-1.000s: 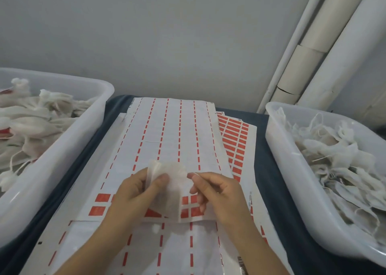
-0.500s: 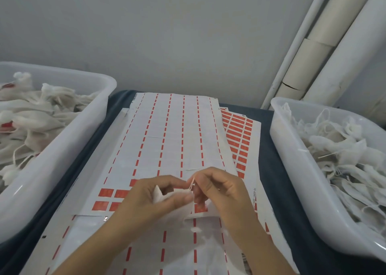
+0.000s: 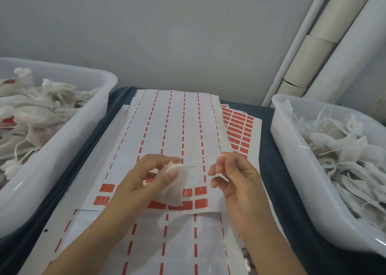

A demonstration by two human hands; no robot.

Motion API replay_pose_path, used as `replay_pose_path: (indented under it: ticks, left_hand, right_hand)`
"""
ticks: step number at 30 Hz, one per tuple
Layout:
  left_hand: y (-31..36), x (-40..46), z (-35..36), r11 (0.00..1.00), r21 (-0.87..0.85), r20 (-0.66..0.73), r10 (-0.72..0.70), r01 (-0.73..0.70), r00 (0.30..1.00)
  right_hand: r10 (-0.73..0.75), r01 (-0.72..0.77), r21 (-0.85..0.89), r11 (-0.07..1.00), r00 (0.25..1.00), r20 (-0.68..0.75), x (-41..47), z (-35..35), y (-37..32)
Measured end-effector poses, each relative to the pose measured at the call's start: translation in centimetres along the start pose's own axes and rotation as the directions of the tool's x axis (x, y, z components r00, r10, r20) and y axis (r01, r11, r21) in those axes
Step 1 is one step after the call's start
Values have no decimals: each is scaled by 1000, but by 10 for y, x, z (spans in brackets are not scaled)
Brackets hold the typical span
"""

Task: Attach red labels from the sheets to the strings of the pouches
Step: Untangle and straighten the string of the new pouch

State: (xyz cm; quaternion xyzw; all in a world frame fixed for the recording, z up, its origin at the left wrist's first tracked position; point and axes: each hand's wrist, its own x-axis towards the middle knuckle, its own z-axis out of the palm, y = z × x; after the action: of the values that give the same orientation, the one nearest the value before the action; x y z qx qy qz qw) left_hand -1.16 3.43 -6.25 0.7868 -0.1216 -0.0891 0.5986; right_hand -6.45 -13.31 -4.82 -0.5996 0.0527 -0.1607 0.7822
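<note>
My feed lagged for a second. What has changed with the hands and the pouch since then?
The right hand pinched the string and drew it out to the right, taut, away from the pouch. The left hand kept its grip on the pouch, now bunched instead of flat. The label sheets and both bins stayed put.

Left bin (image 3: 62, 141) and right bin (image 3: 296, 170) were both cut off by frame edges. Pouch (image 3: 173, 189) was motion-blurred and hid several red labels (image 3: 200, 191) — count unclear. String (image 3: 200, 160) was thin, blurred; its end was lost inside right hand (image 3: 236, 182). Forearms ran off the bottom — label print was unreadable.
</note>
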Motion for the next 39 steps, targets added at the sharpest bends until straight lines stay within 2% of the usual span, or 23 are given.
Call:
replay_pose_path:
  ticks: [2,3,4,5,6,7,8,11,13,16,19,20,21,22,23,24,26,28,31,33,36,39]
  left_hand:
    - [-2,-2,-1,996,-42,-90,77,-82,993]
    - [-3,-3,-2,988,-131,-58,81,-88,995]
    - [-1,-5,-2,978,-207,59,46,-33,997]
    - [2,-7,-1,966,-248,239,-10,71,971]
    - [4,-8,2,950,-257,402,-60,175,914]
    - [5,-6,5,926,-277,496,-91,257,864]
    - [4,-4,6,891,-325,521,-112,317,846]
    - [1,7,1,719,-560,468,-135,412,873]
    - [0,8,-9,562,-700,473,-97,440,876]
    - [-3,9,-19,385,-822,440,-39,420,897]
    - [-5,11,-25,180,-849,518,92,497,851]
    - [-3,11,-26,188,-836,536,79,515,841]
    - [-4,11,-26,289,-817,522,5,499,853]
    - [-4,11,-24,451,-757,495,-77,473,865]
    - [-3,11,-20,602,-657,480,-131,454,867]
    - [1,11,-14,704,-550,497,-156,449,854]
    - [3,11,-2,803,-364,576,-204,472,791]
    - [3,11,2,868,-208,644,-226,452,731]
    - [4,10,-2,920,-174,712,-128,350,690]
    - [5,5,-6,944,-142,715,-109,297,691]
    - [6,-3,-7,968,-109,631,-109,227,768]
    - [6,-4,-5,985,-140,424,-30,98,905]
  right_hand:
    - [-41,43,-26,999,997,64,-1,0,-2]
    - [-58,64,-64,996,993,100,-3,1,-3]
    - [-75,91,-119,989,989,130,-4,3,-4]
    - [-96,124,-175,977,982,160,-6,5,-5]
    - [-124,168,-220,961,972,201,-7,8,-5]
    - [-160,226,-256,940,954,255,-9,9,-4]
    - [-198,294,-290,911,927,317,-12,11,-2]
    - [-225,448,-390,804,837,498,-18,18,3]
    - [-183,476,-428,768,804,565,-21,21,7]
    - [-131,463,-470,752,803,581,-21,21,11]
    - [-142,421,-517,746,858,494,-18,17,12]
    - [-172,397,-551,734,894,415,-16,15,13]
    - [-228,381,-592,710,920,319,-14,13,13]
    - [-313,388,-641,662,920,234,-12,11,13]
    - [-407,409,-692,594,895,180,-10,10,13]
    - [-489,430,-735,524,858,154,-9,10,14]
    - [-564,466,-755,462,811,156,-9,11,19]
    - [-526,512,-704,492,820,228,-11,16,25]
    - [-356,471,-592,654,882,308,-17,22,28]
    - [-292,409,-597,690,912,288,-18,24,31]
    - [-286,344,-614,710,938,195,-17,25,32]
    - [-310,276,-616,738,949,54,-14,23,27]
